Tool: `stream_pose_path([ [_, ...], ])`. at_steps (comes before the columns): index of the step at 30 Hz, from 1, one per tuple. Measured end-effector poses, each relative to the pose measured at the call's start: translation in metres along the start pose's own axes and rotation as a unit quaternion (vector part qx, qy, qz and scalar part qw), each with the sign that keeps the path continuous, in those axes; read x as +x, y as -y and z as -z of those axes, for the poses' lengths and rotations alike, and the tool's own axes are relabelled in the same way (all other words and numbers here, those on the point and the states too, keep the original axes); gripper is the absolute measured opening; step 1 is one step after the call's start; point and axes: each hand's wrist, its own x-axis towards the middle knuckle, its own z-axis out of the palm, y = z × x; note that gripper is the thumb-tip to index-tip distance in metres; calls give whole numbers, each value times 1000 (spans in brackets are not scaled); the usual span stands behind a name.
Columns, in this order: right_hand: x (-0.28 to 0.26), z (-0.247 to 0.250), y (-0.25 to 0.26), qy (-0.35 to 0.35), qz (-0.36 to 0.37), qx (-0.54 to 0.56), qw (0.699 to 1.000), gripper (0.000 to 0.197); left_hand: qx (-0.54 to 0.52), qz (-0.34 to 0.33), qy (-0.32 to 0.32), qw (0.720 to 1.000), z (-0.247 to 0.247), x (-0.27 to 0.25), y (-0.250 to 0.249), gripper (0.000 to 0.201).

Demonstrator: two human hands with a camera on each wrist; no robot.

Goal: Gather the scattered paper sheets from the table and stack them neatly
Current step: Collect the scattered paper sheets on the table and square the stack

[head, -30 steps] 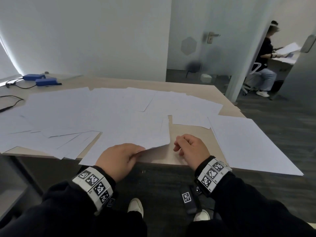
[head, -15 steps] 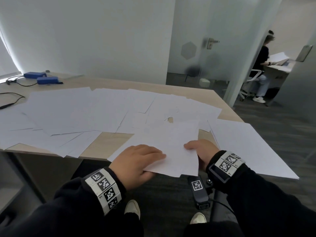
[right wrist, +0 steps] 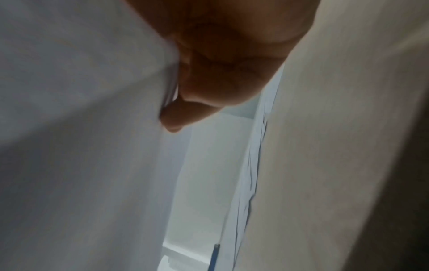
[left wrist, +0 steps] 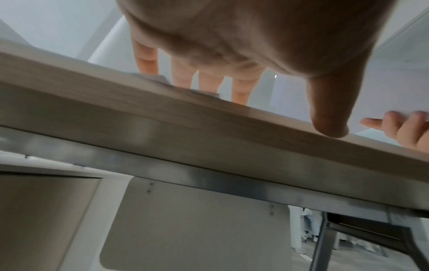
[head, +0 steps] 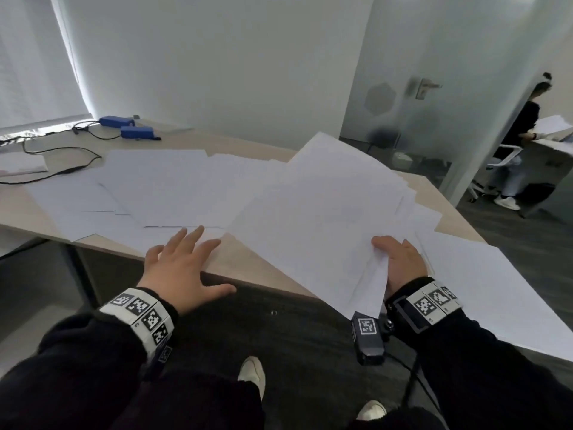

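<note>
Many white paper sheets [head: 161, 187] lie scattered over the wooden table [head: 235, 262]. My right hand [head: 400, 262] grips a bundle of sheets [head: 325, 218] by its near right edge and holds it tilted up above the table's right part. The thumb [right wrist: 181, 117] presses against that paper in the right wrist view. My left hand [head: 186, 262] hovers open with spread fingers over the table's front edge, its fingertips [left wrist: 240, 91] reaching over the nearest flat sheets. A large sheet [head: 496, 290] overhangs the table at the right.
Two blue boxes [head: 136, 131] with black cables [head: 62, 150] sit at the far left of the table. A person [head: 521, 141] sits behind a glass door [head: 403, 113] at the right. Dark carpet [head: 294, 336] and my shoes lie below.
My right hand has lifted the gathered sheets up and to the right. My left hand let go of them and moved left with its fingers spread.
</note>
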Motion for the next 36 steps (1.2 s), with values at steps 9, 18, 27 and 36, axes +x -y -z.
stream_pose_path([
  [9,46,-76,-38,95,-85,-103,986,37,33,59,-35,997,7,-19,60,66],
  [18,99,-70,-73,112,-93,-117,983,54,-104,82,-51,990,16,-11,83,51],
  [27,47,-79,-40,3,-123,-39,992,6,-212,122,-117,963,30,2,74,27],
  [36,41,-75,-36,0,-128,-10,992,9,-94,143,-77,982,44,13,67,24],
])
